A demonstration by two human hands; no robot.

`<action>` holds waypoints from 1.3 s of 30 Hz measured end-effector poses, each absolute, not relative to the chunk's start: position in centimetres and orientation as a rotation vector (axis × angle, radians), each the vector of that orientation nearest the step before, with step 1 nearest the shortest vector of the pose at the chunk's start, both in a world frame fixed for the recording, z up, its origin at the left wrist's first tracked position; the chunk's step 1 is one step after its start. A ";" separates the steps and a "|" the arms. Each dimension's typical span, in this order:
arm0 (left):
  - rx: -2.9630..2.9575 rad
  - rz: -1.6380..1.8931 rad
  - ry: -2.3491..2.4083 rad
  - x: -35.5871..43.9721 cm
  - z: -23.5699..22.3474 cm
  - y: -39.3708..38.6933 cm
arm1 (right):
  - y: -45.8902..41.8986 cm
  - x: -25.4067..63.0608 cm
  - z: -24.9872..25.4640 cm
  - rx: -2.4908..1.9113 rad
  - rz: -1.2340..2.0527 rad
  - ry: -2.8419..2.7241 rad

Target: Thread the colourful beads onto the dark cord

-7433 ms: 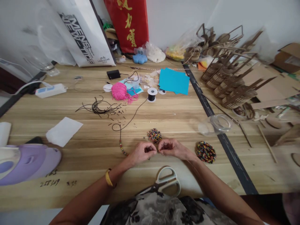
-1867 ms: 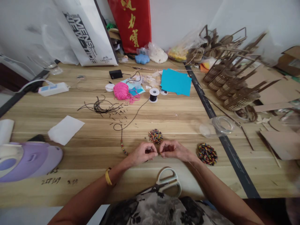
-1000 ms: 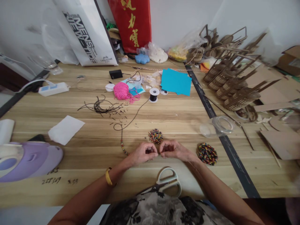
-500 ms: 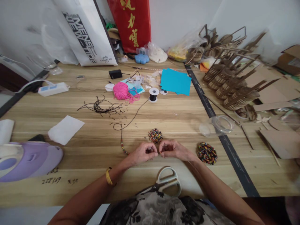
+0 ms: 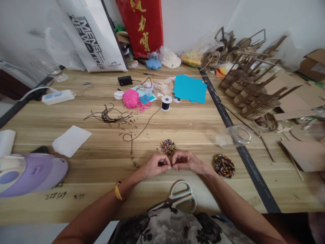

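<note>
My left hand (image 5: pixel 156 164) is closed in a pinch on the black cord (image 5: pixel 146 127), which runs from a spool (image 5: pixel 166 103) and passes beneath the hand. Several colourful beads (image 5: pixel 133 159) are strung on that cord, left of my left hand. Fingertip to fingertip with it, my right hand (image 5: pixel 187 161) pinches what looks like a tiny bead, mostly hidden by the fingers. Just beyond both hands lies a pile of loose beads (image 5: pixel 168 147). A coil of strung beads (image 5: pixel 223 166) rests by my right forearm.
Scissors (image 5: pixel 181 196) lie near the table's front edge, close to my body. Black cord pieces (image 5: pixel 109 114), pink yarn (image 5: pixel 131 98) and blue sheets (image 5: pixel 190 88) sit farther back. A purple device (image 5: pixel 35 173) stands left, a clear tape roll (image 5: pixel 241 135) and cardboard baskets (image 5: pixel 254 91) right.
</note>
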State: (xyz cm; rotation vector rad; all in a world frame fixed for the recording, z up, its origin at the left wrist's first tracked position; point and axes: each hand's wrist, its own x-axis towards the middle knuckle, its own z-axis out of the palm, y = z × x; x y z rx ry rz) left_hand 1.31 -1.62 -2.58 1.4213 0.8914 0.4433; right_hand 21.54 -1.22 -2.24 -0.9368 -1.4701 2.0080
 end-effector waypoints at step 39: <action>1.428 0.411 0.912 1.3 -3.0 -1.6 | -1.6 21.1 -2.3 -0.994 1.938 -1.478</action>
